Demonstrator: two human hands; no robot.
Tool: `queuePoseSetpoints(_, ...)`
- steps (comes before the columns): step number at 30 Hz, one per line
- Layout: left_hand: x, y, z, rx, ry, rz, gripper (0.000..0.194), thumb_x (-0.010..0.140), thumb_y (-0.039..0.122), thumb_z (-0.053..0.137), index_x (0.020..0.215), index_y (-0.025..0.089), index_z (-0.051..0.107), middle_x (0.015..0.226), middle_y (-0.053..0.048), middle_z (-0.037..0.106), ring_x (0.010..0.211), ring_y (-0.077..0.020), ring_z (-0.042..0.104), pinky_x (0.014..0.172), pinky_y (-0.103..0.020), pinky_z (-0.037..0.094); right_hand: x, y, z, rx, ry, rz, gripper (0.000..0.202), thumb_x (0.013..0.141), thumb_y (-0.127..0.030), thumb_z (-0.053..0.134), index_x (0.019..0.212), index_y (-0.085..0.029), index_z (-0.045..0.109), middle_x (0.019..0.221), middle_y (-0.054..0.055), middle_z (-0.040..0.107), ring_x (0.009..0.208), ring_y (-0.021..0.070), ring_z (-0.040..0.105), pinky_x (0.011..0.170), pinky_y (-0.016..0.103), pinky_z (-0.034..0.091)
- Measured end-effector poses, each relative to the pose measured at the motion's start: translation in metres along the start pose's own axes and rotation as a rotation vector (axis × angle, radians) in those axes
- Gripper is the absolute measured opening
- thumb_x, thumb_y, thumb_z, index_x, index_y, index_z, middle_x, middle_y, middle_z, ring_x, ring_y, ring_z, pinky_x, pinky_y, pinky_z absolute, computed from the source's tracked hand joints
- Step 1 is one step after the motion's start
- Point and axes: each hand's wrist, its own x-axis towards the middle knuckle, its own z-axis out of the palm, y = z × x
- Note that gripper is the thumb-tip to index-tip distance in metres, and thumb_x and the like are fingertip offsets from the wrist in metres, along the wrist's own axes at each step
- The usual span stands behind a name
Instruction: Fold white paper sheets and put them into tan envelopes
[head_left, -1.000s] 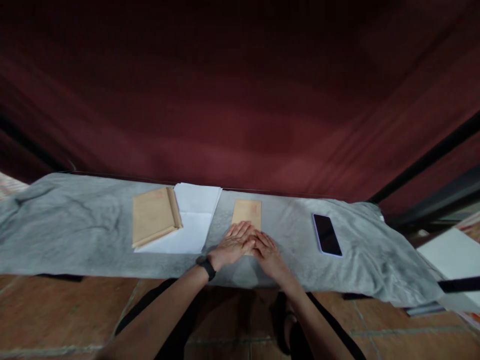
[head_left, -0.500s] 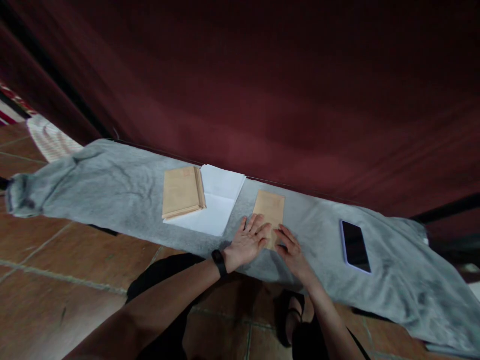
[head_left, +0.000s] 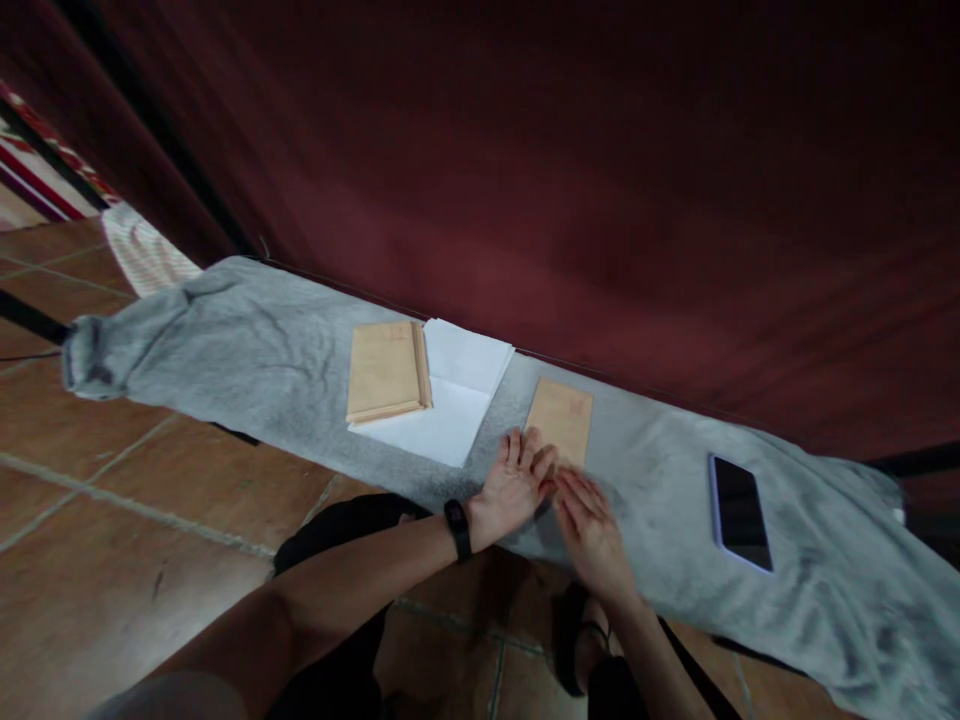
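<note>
Envelope, single, brown (head_left: 561, 415): one, lying flat on the grey cloth, between the white sheets and the phone. Faint reddish mark near the far right corner; near end covered by the hands.

Left hand (head_left: 512, 490): over the near left part of the envelope, fingers spread and extended, clenched on nothing. Dark wristband (head_left: 457, 530) at the wrist.

Right hand (head_left: 592, 530): at the near right end of the envelope, fingers close together and pointing toward the left hand, the fingertips of the two meeting or nearly so. Whether it pinches the paper cannot be told.

Stack of brown envelopes (head_left: 384, 368): one, left of the hands, edges slightly uneven, resting partly on the white sheets.

White sheets (head_left: 459, 412): several, lying flat, a crease running across the top one.

Phone (head_left: 740, 512): one, screen upward and dark, pale purple edge; on the cloth, well apart from the right hand.

Grey cloth (head_left: 247, 345): one, spread beneath all the above, wrinkled toward both ends.

Surroundings: dark red fabric (head_left: 480, 220) behind; tiled floor (head_left: 112, 570) below.
</note>
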Motion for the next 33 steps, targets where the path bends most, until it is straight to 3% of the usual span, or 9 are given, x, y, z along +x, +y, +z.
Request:
queuePoseSetpoints(5,0.002,-0.005,-0.01,-0.04,0.004,0.055,0.046,0.1,0.031,0.041,0.144,0.022,0.048,0.164,-0.01,0.028,0.148,-0.0361,0.026,0.118,-0.052,0.023,-0.012,-0.023,0.018,-0.102,0.022,0.034,0.059,0.103,-0.042,0.038,0.155,-0.014,0.033,0.156,0.017,0.04,0.144,0.0317,0.039,0.116,0.055,0.037)
queuePoseSetpoints(12,0.004,-0.014,-0.015,-0.042,-0.001,-0.008,0.048,0.096,0.031,0.052,0.143,0.02,0.047,0.163,-0.012,0.03,0.13,-0.0332,0.047,0.103,-0.049,0.042,-0.014,-0.022,0.015,-0.202,0.008,0.108,0.062,0.102,-0.044,0.04,0.154,-0.011,0.035,0.157,0.018,0.038,0.144,0.0326,0.04,0.118,0.053,0.033)
queuePoseSetpoints(16,0.006,-0.025,-0.007,-0.138,0.054,0.0,0.056,0.093,0.024,0.057,0.147,0.02,0.042,0.161,-0.013,0.032,0.139,-0.0319,0.04,0.112,-0.048,0.037,-0.013,-0.021,0.014,-0.23,0.03,0.121,0.062,0.101,-0.044,0.041,0.153,-0.009,0.037,0.156,0.019,0.04,0.142,0.0333,0.042,0.118,0.053,0.034)
queuePoseSetpoints(19,0.009,-0.035,-0.003,-0.293,0.078,-0.032,0.067,0.087,0.021,0.064,0.149,0.019,0.038,0.158,-0.015,0.034,0.145,-0.0309,0.035,0.115,-0.046,0.036,-0.015,-0.019,0.013,-0.235,0.046,0.136,0.063,0.101,-0.043,0.042,0.154,-0.01,0.036,0.155,0.019,0.041,0.142,0.0341,0.043,0.117,0.053,0.035)
queuePoseSetpoints(25,0.018,-0.042,-0.003,-0.752,0.065,-0.188,0.092,0.076,0.017,0.071,0.156,0.025,0.026,0.128,-0.01,0.058,0.112,-0.0274,0.063,0.097,-0.044,0.054,-0.01,-0.022,0.011,-0.269,0.06,0.155,0.062,0.1,-0.04,0.045,0.154,-0.012,0.035,0.155,0.018,0.043,0.14,0.0336,0.045,0.115,0.053,0.035)
queuePoseSetpoints(29,0.022,-0.032,-0.008,-1.177,-0.027,-0.215,0.098,0.077,0.017,0.065,0.16,0.025,0.012,0.123,-0.009,0.065,0.107,-0.0273,0.066,0.092,-0.043,0.056,0.003,-0.03,0.004,-0.283,0.067,0.194,0.061,0.097,-0.036,0.049,0.154,-0.018,0.037,0.151,0.015,0.05,0.133,0.0346,0.05,0.109,0.053,0.04)
queuePoseSetpoints(33,0.021,-0.014,-0.022,-1.365,-0.035,-0.164,0.103,0.078,0.022,0.068,0.16,0.027,0.006,0.129,-0.009,0.063,0.113,-0.026,0.063,0.098,-0.042,0.053,0.016,-0.036,-0.007,-0.324,0.049,0.257,0.053,0.097,-0.026,0.047,0.15,-0.019,0.045,0.131,0.017,0.063,0.111,0.0334,0.061,0.095,0.05,0.049)
